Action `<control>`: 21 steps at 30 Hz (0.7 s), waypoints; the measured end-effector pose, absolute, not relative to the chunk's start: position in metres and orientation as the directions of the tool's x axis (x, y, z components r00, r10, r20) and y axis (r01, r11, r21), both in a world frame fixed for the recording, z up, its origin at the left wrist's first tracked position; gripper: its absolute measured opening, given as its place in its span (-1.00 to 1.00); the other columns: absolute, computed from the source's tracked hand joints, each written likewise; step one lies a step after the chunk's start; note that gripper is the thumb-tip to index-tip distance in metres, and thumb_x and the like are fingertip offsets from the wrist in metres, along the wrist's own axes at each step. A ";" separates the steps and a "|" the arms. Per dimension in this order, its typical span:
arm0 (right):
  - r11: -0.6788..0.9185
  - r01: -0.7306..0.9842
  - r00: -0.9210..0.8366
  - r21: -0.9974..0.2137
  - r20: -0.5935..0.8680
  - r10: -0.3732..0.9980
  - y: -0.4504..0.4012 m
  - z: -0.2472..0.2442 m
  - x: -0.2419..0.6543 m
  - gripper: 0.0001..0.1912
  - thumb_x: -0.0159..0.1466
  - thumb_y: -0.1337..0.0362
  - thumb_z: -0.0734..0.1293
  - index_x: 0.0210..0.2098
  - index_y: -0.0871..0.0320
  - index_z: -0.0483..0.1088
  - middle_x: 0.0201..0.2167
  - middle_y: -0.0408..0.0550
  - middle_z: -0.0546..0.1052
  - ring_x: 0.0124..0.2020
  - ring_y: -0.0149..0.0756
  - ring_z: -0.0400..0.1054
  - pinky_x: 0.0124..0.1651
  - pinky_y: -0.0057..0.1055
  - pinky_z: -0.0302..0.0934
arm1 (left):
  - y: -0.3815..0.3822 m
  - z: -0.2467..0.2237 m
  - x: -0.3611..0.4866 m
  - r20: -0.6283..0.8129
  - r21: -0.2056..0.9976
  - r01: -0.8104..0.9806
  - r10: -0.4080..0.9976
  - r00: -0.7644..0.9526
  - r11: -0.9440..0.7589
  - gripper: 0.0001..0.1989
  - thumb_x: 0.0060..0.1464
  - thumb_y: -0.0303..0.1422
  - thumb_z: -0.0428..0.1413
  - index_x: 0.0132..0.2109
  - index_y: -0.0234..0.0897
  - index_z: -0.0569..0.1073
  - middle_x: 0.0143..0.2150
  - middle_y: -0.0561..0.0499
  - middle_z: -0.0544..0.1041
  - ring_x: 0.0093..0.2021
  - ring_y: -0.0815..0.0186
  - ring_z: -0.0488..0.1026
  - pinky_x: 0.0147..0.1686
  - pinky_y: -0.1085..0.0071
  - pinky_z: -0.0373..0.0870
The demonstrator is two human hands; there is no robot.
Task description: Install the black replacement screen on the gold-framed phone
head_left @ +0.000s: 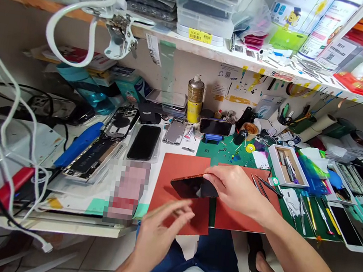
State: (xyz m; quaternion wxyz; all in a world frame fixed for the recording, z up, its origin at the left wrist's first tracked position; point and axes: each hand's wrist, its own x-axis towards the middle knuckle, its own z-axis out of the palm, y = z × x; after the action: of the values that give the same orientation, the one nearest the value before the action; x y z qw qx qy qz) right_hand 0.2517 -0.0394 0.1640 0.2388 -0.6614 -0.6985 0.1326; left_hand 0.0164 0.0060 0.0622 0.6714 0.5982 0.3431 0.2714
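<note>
My right hand [233,187] grips a dark smartphone [191,187] with an orange-tinted edge by its right end. The phone is tilted above two reddish-brown mats [177,164]. Just in front of it, nearer my body, my left hand [165,223] has its fingers apart and nothing in them. A small gap appears between the left fingers and the phone. Left of the mats, another black-screened phone [144,142] lies in a clear tray, and an opened phone [90,157] with its inner parts showing lies farther left.
Tweezers and screwdrivers [311,213] lie at the right beside a white-framed phone screen [347,224] and a white box of tools [289,166]. A yellow spray can [194,100] stands at the back. White cables [11,131] hang at the left. A loaded shelf [193,44] overhangs the bench.
</note>
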 end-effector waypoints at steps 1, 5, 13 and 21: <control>0.098 0.890 -0.035 -0.445 0.147 0.988 -0.036 0.166 0.250 -0.69 0.55 0.35 0.29 -0.31 0.10 0.56 -0.44 -0.11 0.62 -0.49 -0.33 0.43 -0.38 -0.38 0.06 | 0.011 0.066 0.018 0.022 0.998 0.047 0.872 0.489 -0.051 -0.57 0.13 -0.17 0.46 0.13 -0.05 0.69 0.00 -0.04 0.76 0.00 0.17 0.69 0.15 0.25 0.60; 0.121 0.926 -0.064 -0.357 0.170 0.983 -0.024 0.160 0.238 -0.83 0.55 0.32 0.33 -0.13 0.14 0.58 -0.32 -0.01 0.71 -0.42 -0.25 0.55 -0.38 -0.39 0.09 | 0.041 0.062 0.044 0.113 0.985 0.046 0.834 0.540 -0.164 -0.32 0.10 -0.16 0.45 0.35 -0.02 0.53 0.25 -0.06 0.67 0.27 0.04 0.59 0.34 0.09 0.47; 0.041 0.541 0.436 -0.840 0.322 0.840 -0.045 0.104 0.218 -0.70 0.40 0.13 0.54 0.05 0.10 0.63 -0.08 -0.03 0.77 -0.13 -0.17 0.70 -0.06 -0.34 0.54 | 0.039 0.034 0.058 0.054 0.997 -0.066 0.902 0.429 -0.029 -0.59 0.32 0.02 0.25 0.04 -0.22 0.58 -0.06 -0.11 0.73 -0.08 0.15 0.70 -0.03 0.25 0.66; 0.124 0.496 0.512 -0.860 0.405 0.758 -0.059 0.081 0.206 -0.82 0.41 0.26 0.52 0.00 0.01 0.72 -0.13 -0.08 0.79 -0.19 -0.19 0.72 -0.09 -0.36 0.60 | 0.026 0.047 0.062 0.077 0.990 -0.139 0.924 0.375 -0.027 -0.52 0.20 0.02 0.37 0.12 -0.16 0.61 0.08 -0.11 0.68 0.02 0.18 0.68 0.04 0.31 0.64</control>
State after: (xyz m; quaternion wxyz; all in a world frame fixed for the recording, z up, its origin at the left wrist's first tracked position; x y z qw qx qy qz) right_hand 0.2058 -0.0592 0.0812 0.5753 -0.6520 -0.4806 0.1137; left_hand 0.0618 0.0256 0.0466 0.6056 0.5663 0.3464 0.4388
